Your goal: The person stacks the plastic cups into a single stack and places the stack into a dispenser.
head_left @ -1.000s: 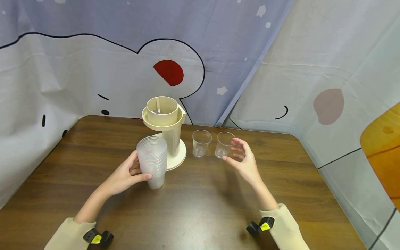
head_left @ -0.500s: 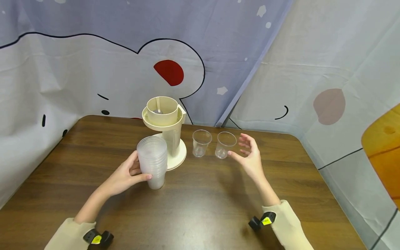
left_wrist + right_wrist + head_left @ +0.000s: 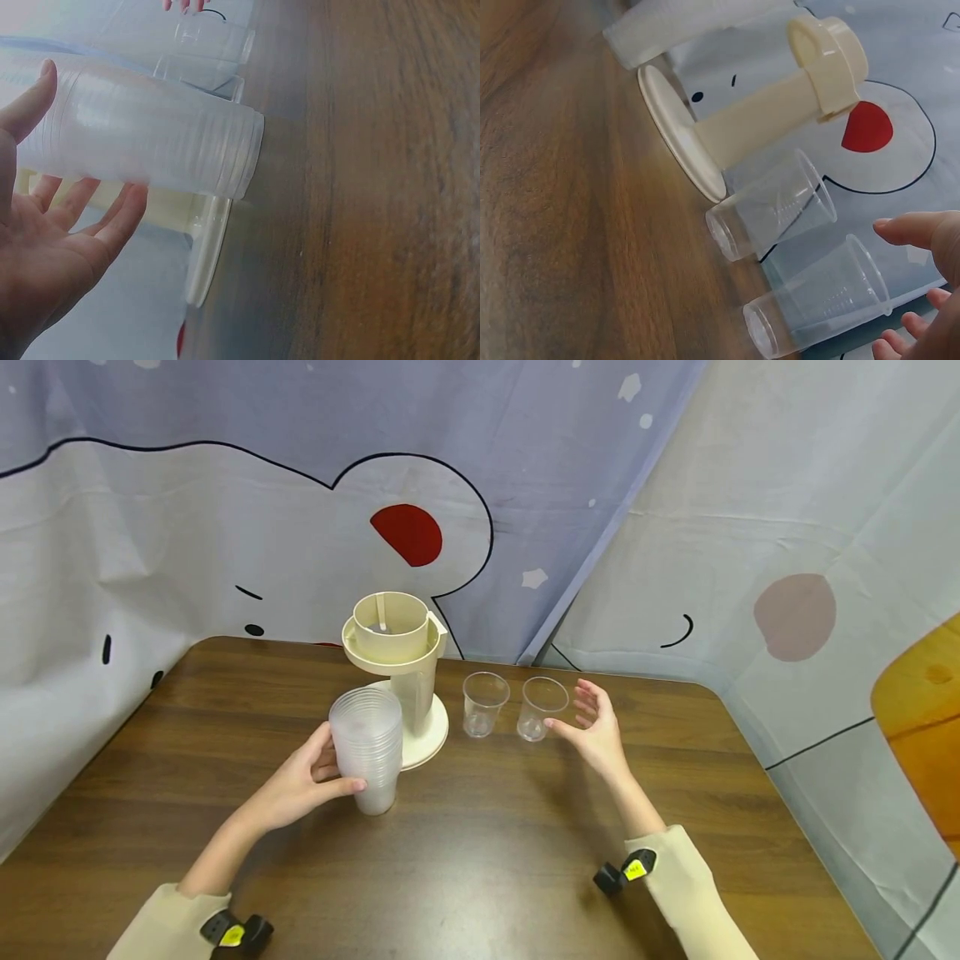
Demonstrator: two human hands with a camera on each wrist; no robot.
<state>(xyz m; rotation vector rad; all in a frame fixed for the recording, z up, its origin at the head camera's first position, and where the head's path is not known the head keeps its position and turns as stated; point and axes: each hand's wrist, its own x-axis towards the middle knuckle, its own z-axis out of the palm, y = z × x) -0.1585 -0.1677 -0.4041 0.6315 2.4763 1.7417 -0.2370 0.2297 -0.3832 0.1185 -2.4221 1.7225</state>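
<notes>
A tall stack of clear plastic cups (image 3: 369, 747) stands upright on the table, with my left hand (image 3: 303, 777) round its left side. In the left wrist view, the thumb and fingers of that hand lie on opposite sides of the stack (image 3: 142, 124). Two single clear plastic cups, a left one (image 3: 483, 706) and a right one (image 3: 540, 710), stand upright side by side further back. Beside the right cup is my right hand (image 3: 597, 735), thumb and fingers spread apart. The right wrist view shows a gap between its thumb and that cup (image 3: 821, 304).
Behind the cup stack stands a cream plastic cup holder (image 3: 393, 639) with a ring-shaped top and round base (image 3: 425, 739). All of it rests on a brown wooden table (image 3: 450, 860). A patterned cloth (image 3: 285, 527) hangs along the back and right edges.
My right hand has drawn back to the right, away from the right cup, which stays standing in place. The left hand and the stack have not moved.
</notes>
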